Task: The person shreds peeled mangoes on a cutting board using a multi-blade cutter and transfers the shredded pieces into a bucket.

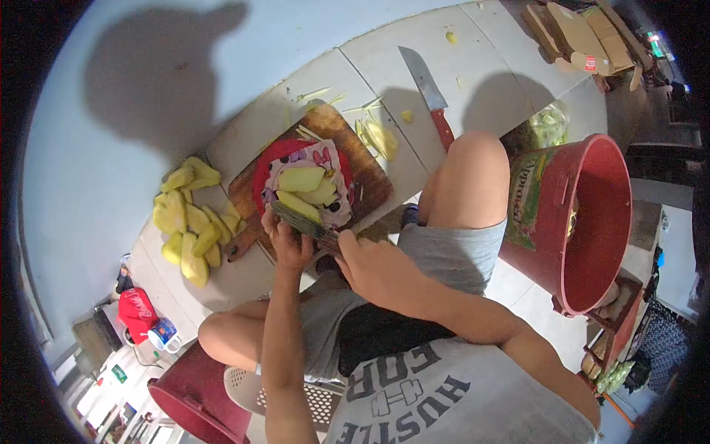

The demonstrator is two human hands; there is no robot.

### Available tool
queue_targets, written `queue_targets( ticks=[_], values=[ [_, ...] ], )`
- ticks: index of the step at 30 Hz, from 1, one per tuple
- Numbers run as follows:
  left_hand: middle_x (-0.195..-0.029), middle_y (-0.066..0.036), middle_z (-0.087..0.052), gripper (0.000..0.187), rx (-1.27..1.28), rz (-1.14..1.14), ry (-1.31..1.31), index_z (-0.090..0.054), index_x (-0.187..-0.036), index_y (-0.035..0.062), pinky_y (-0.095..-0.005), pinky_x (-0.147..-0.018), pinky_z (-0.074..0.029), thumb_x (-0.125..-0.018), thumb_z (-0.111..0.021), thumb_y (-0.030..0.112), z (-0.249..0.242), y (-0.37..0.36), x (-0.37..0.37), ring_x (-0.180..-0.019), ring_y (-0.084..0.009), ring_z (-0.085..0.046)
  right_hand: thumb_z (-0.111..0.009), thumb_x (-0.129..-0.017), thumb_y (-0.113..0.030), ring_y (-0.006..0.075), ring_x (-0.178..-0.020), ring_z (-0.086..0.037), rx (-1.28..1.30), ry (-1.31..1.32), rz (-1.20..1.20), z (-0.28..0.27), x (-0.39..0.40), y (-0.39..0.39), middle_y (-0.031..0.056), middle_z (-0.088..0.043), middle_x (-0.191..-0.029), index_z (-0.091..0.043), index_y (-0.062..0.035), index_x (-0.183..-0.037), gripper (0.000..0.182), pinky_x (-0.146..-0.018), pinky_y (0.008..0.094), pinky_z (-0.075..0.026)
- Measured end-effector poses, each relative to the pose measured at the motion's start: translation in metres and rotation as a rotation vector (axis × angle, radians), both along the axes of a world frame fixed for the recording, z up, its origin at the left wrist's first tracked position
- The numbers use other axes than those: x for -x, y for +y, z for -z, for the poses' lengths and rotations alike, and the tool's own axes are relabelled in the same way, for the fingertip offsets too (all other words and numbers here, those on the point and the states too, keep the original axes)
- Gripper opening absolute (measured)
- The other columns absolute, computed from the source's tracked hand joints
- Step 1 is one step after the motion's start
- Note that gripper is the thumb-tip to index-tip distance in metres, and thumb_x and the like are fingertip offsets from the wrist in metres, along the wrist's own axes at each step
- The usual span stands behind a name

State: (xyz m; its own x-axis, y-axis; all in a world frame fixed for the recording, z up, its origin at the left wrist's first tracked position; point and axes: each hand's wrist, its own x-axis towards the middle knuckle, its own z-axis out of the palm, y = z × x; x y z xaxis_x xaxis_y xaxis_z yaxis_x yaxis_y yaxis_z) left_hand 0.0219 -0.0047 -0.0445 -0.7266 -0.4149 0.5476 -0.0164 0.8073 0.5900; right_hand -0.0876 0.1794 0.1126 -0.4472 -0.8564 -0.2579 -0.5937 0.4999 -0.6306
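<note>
Overlapping pale yellow-green fruit slices; right grip clenching dark tool; left grip: can't tell.

Mid-frame bright; big dk. shadow on wall; fisheye warp, blk corners, edges blurry.

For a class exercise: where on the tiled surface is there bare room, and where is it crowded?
Mostly bare tile lies between the red-handled knife and the cardboard box; another patch borders the slice pile, toward the mug. Crowded: around the left hand, right hand and cutting board.
</note>
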Motion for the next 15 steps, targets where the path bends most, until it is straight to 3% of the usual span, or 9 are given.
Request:
queue_targets(
  ticks=[5, 11, 15],
  values=[
    [-0.124, -0.025, -0.049, 0.044, 0.018, 0.026, -0.014, -0.055, -0.124, 0.0028, -0.0532, -0.101, -0.034, -0.087, -0.065, 0.022, -0.009, -0.002, 0.001, -0.116, -0.0429, -0.047, -0.047, -0.098, -0.017, 0.0412, -0.069, -0.07, -0.048, 0.076, 0.024, 0.052, 0.004, -0.023, 0.0232, -0.068, -0.074, -0.047, 0.0012, -0.103, 0.018, -0.057, 0.05, -0.058],
    [-0.123, -0.024, -0.051, 0.045, -0.038, 0.012, 0.03, -0.054, -0.125, 0.0026, -0.0531, -0.101, -0.033, -0.086, -0.066, 0.022, 0.002, 0.004, -0.003, -0.116, -0.0428, -0.046, -0.047, -0.098, -0.017, 0.0419, -0.073, -0.071, -0.13, -0.034, 0.001, 0.001, 0.0, -0.008, 0.0237, -0.068, -0.077, -0.048, 0.0015, -0.104, 0.02, -0.059, 0.0512, -0.058],
    [-0.128, -0.024, -0.048, 0.047, 0.008, 0.003, -0.035, -0.052, -0.125, 0.002, -0.0532, -0.104, -0.033, -0.086, -0.067, 0.023, -0.002, -0.001, -0.001, -0.12, -0.0434, -0.044, -0.048, -0.098, -0.018, 0.0423, -0.073, -0.07, -0.054, -0.059, -0.002, -0.012, -0.001, -0.002, 0.025, -0.068, -0.077, -0.047, 0.0018, -0.105, 0.021, -0.059, 0.0515, -0.058]
  ],
)
